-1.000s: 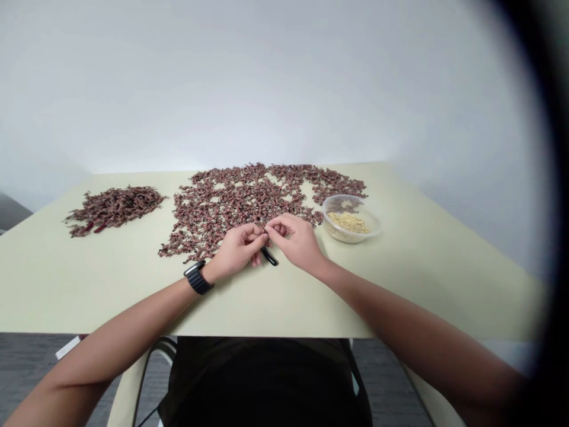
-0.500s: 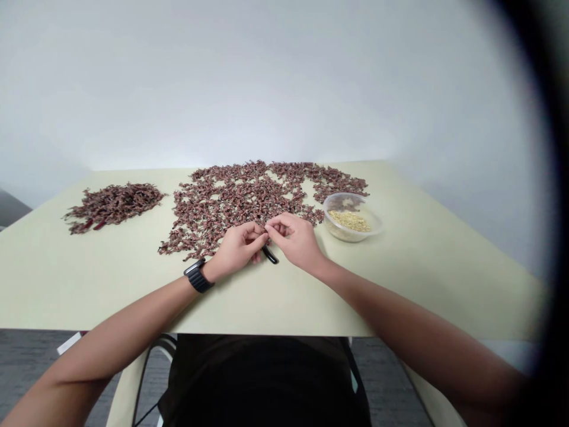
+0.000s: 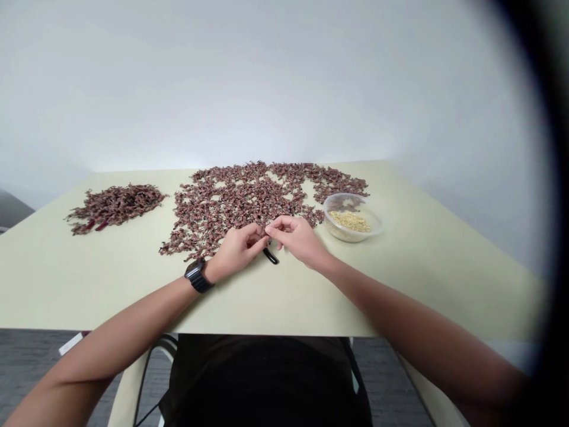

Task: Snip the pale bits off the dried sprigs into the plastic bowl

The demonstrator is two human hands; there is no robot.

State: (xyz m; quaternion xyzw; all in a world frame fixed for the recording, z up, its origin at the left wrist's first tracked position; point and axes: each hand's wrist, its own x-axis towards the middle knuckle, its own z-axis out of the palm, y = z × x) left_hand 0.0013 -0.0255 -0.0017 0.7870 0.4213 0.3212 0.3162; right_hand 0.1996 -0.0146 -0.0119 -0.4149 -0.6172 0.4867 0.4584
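At the middle of the table, the fingertips of the left hand and the right hand come together. On each, thumb and forefinger are drawn in to a narrow pinch; whatever may sit between them is too small to tell. Just below the fingertips, on the near side, shows a black handle, curved and shiny. Its far end is hidden by the hands, so I cannot tell whether a finger touches it.

Beyond the fingers the brown pieces spread in a broad, loose layer, with patches of tabletop showing through. To the right of the right hand, a clear bowl stands upright near the layer's edge, with yellow bits covering its bottom. A black watch circles the left wrist. Farther left, well apart from the hands, lies a denser brown pile, with a dark red thing at its near edge. Behind everything rises a pale wall.
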